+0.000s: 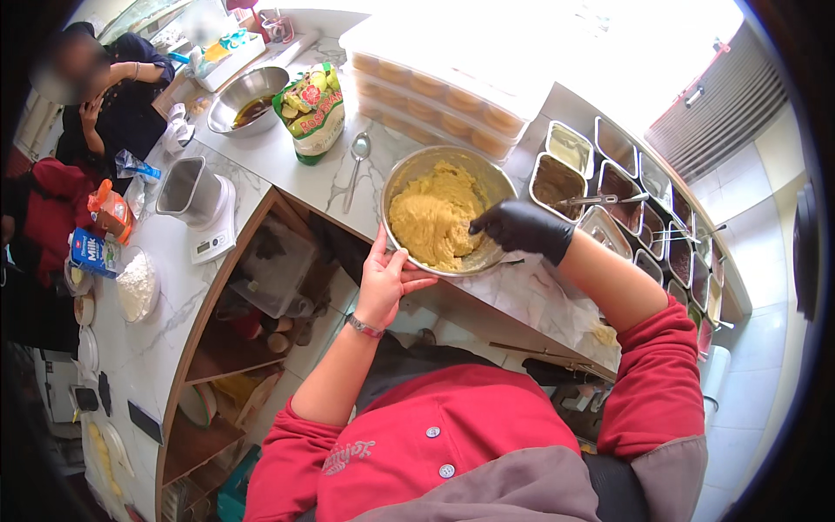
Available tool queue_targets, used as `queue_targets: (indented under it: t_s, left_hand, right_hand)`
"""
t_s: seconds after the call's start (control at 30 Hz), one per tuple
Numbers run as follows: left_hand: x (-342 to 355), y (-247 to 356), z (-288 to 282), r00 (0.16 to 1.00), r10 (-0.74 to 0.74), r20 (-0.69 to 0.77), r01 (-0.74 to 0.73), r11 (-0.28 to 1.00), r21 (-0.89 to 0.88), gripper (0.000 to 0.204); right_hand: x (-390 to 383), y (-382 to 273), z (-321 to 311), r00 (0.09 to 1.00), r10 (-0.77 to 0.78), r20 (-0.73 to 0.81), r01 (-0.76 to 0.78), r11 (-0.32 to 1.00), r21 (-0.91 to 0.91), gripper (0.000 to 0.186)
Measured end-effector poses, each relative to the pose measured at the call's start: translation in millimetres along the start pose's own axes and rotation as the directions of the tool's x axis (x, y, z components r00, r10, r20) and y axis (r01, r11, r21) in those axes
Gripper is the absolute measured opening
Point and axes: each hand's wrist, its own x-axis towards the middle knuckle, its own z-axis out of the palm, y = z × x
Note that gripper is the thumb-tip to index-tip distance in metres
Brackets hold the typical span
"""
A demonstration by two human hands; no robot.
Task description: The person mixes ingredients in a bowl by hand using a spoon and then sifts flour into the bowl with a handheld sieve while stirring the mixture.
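A steel bowl (501, 186) of thick yellow batter (428, 210) stands at the counter's front edge. My bare left hand (391, 268) grips its lower-left rim, fingers pressed against the outside. Inside the bowl's right half, my right hand (522, 228), in a black glove, has its fingers curled down at the batter; what they hold, if anything, is hidden. A spoon (357, 165) lies left of the bowl.
Stacked clear boxes (430, 104) sit behind; metal containers (561, 183) crowd the right. Leftward are a green bag (309, 113), steel basin (248, 91), scale (213, 239), milk carton (94, 252) and flour bowl (136, 283). People (122, 104) stand at far left. Open shelves (217, 365) are below.
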Motion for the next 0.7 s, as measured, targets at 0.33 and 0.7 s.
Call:
queue_targets:
  t_s: [0.33, 0.7]
  left_hand:
    - [2, 2, 1, 1.0, 0.027, -0.001, -0.027, 1.0, 0.01, 0.063]
    - [-26, 24, -6, 0.79, 0.611, -0.057, -0.403, 0.586, 0.703, 0.057]
  right_hand:
    - [-18, -29, 42, 0.876, -0.468, -0.119, -0.098, 0.068, -0.993, 0.012]
    - [-4, -14, 26, 0.872, -0.419, -0.254, -0.215, 0.139, -0.967, 0.02]
